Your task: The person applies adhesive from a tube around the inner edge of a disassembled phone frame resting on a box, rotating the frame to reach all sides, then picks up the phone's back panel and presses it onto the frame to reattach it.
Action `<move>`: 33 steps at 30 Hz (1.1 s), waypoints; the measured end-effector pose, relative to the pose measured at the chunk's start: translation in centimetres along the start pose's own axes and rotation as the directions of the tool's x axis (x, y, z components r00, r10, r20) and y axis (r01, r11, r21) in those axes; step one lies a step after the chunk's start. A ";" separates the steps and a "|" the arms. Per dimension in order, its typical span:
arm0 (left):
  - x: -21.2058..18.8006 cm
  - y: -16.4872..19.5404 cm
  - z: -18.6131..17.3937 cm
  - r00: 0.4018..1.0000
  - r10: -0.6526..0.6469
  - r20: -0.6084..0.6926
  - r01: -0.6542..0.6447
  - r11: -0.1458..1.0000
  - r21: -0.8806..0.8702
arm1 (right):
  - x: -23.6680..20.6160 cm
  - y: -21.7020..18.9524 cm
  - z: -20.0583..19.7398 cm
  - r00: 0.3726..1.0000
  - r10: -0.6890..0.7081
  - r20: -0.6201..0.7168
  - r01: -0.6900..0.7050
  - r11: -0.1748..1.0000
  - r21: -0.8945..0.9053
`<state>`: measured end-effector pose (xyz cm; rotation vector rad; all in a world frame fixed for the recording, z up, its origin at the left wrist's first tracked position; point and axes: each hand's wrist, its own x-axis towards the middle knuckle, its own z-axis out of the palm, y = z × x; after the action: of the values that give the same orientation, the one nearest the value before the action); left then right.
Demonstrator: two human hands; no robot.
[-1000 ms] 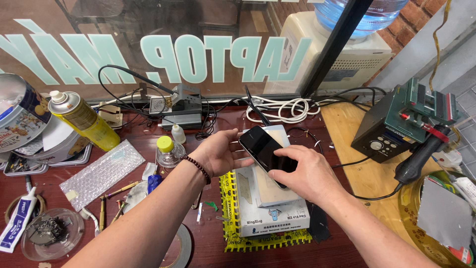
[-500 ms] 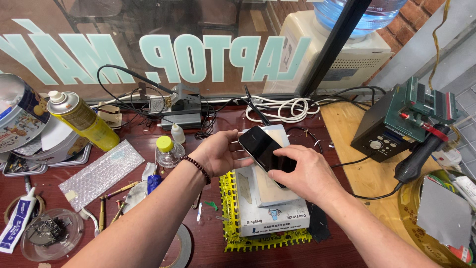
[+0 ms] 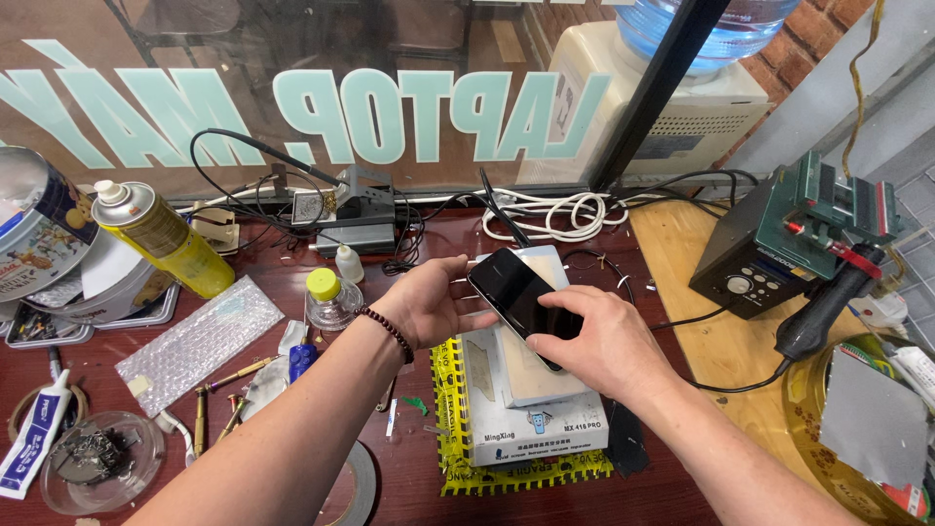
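Black smartphone [image 3: 521, 297], screen dark, held tilted above a flat white block [image 3: 531, 375] that sits on a white box [image 3: 531, 429]; box rests on a yellow mat [image 3: 458, 468] on the dark red surface [image 3: 409, 487]. Both hands on the phone. Left hand [image 3: 429, 302], bead bracelet [image 3: 388, 329] at the wrist, has its grip closed on the phone's left edge, fingers curled behind it, thumb near the top corner. Right hand [image 3: 594, 341] covers the lower right end of the phone, grip closed over that end, fingertips lying on the glass. Just left of the left hand: a small clear bottle with a yellow cap [image 3: 326, 297], a smaller white dropper bottle [image 3: 348, 263] behind it. Further left, a sheet of bubble wrap [image 3: 200, 341], a yellow spray can [image 3: 161, 237] lying tilted, a round tin [image 3: 34, 234]. Near the left forearm: brass-coloured tools [image 3: 219, 390], a blue-handled item [image 3: 302, 358], a tape roll [image 3: 355, 492] partly under the arm. Far lower left, a clear dish [image 3: 93, 463] of small metal parts and a white tube [image 3: 34, 443]. Behind the phone, a coil of white cable [image 3: 570, 212] and black cables [image 3: 253, 156] along the window. To the right, on a pale wood surface [image 3: 701, 341], a green and black rework station [image 3: 779, 244] with its black handpiece [image 3: 828, 312] hanging beside it.
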<state>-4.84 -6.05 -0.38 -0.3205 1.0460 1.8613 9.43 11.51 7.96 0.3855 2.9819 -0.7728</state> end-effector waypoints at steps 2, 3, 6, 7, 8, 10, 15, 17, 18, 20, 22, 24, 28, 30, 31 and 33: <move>0.0 -0.1 0.0 1.000 0.002 -0.016 -0.002 1.000 -0.004 | -0.1 0.0 -0.1 1.000 0.020 -0.005 -0.020 0.999 0.027; 0.1 -0.1 0.0 1.000 0.001 -0.009 -0.001 1.000 -0.004 | -0.1 0.0 -0.1 1.000 0.030 -0.007 -0.030 0.999 0.040; 0.1 -0.1 0.0 1.000 -0.001 0.003 0.001 1.000 -0.003 | -0.1 0.0 -0.3 1.000 0.010 -0.015 -0.010 1.000 0.013; 0.1 -0.1 0.0 1.000 -0.001 0.001 0.001 1.000 -0.004 | -0.1 0.0 -0.2 1.000 0.012 -0.010 -0.012 1.000 0.015; 0.2 -0.1 -0.1 1.000 -0.001 -0.001 0.001 1.000 -0.004 | -0.1 0.0 -0.2 1.000 0.014 -0.006 -0.014 1.000 0.017; 0.3 -0.1 -0.1 1.000 -0.004 0.001 0.004 1.000 -0.004 | -0.1 0.0 -0.2 1.000 0.014 0.003 -0.014 1.000 0.013; 0.5 -0.2 -0.3 1.000 -0.007 0.008 0.007 1.000 -0.012 | 0.0 -0.1 0.0 1.000 0.004 0.013 -0.004 1.000 0.004; 0.5 -0.2 -0.3 1.000 -0.002 0.007 0.002 1.000 -0.009 | 0.0 0.0 0.0 1.000 -0.008 0.008 0.008 1.000 0.004; 0.5 -0.1 -0.3 1.000 -0.003 0.004 0.003 1.000 -0.005 | 0.0 0.0 0.0 1.000 -0.013 0.005 0.013 1.000 0.005; 0.6 -0.2 -0.4 1.000 -0.004 -0.001 0.004 1.000 0.001 | 0.0 -0.1 0.0 1.000 -0.021 0.004 0.021 1.000 0.007; 0.6 -0.1 -0.4 1.000 -0.008 0.017 0.008 1.000 -0.003 | 0.0 -0.1 0.1 1.000 -0.012 0.016 0.012 1.000 0.002; 0.6 -0.1 -0.4 1.000 -0.006 0.019 0.006 1.000 0.001 | 0.0 -0.2 0.1 0.999 0.014 0.040 -0.014 1.000 -0.014; 0.5 -0.2 -0.4 1.000 0.003 0.009 -0.003 1.000 0.010 | -0.1 -0.2 0.2 1.000 -0.012 0.017 0.013 1.000 -0.003; 0.5 -0.2 -0.3 1.000 0.002 0.011 -0.002 1.000 0.007 | -0.1 -0.1 0.2 1.000 -0.027 0.006 0.027 1.000 -0.004; 0.5 -0.2 -0.3 1.000 0.002 0.008 -0.002 1.000 0.004 | -0.1 -0.1 0.2 1.000 -0.016 0.013 0.016 1.000 -0.009; 0.4 -0.2 -0.4 1.000 0.003 0.003 -0.003 1.000 -0.002 | -0.1 -0.1 0.3 1.000 0.003 0.027 -0.003 1.000 -0.018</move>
<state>-4.99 -6.06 -0.99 -0.3177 1.0437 1.8647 9.46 11.29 7.76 0.3754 2.9602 -0.7439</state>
